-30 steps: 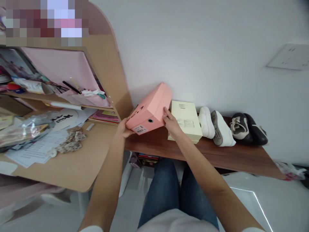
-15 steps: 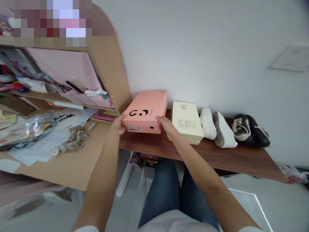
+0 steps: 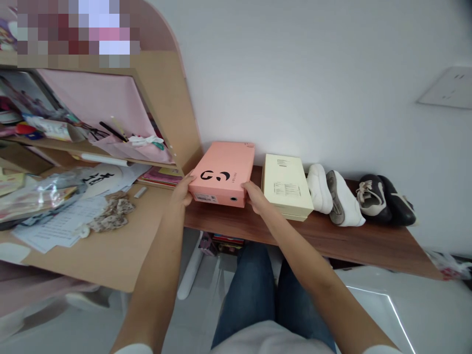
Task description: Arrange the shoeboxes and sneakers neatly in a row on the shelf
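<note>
A pink shoebox with a black logo on its lid lies flat on the dark wooden shelf against the white wall. My left hand grips its near left corner. My right hand holds its near right corner, fingers curled against the side. A pale yellow box lies just to the right of the pink one, with a narrow gap between them.
Right of the yellow box stand a pair of white shoes and a pair of black shoes. A light wooden desk on the left carries papers, plastic bags and a pink-backed shelf unit. My jeans-clad legs show below.
The pink shoebox was tilted up on its edge; both hands have turned it lid-up and set it down flat on the shelf beside the yellow box.
</note>
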### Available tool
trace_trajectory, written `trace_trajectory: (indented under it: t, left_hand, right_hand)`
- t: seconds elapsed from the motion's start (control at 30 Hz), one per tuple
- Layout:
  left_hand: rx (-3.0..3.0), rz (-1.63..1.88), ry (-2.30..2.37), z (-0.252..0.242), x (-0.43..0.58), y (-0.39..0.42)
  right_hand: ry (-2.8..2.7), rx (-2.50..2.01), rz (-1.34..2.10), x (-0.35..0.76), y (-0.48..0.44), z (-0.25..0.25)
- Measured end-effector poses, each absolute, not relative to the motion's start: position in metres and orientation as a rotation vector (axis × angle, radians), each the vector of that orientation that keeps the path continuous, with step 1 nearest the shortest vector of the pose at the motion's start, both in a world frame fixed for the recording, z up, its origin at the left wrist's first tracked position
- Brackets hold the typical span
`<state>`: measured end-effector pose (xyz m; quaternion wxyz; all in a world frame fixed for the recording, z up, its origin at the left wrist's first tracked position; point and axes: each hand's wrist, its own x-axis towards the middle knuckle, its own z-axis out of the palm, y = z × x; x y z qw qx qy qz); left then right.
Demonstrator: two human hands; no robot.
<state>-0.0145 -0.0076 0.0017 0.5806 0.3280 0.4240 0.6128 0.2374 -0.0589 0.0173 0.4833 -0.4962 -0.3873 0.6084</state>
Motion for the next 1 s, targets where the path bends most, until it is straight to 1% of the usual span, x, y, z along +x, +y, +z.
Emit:
trace_trajectory:
  t: [0.37,1.0]
  left_hand:
    - [0.874,1.399,1.030,-0.005,-0.020,-0.003]
    - [0.823,1.401,1.071,-0.022,-0.019,0.006]
  right_hand:
    - [-0.921,-1.167,1.527,0.237,-0.053,-0.008]
    - [-0.884,-1.119,1.544,0.232,-0.048,-0.021]
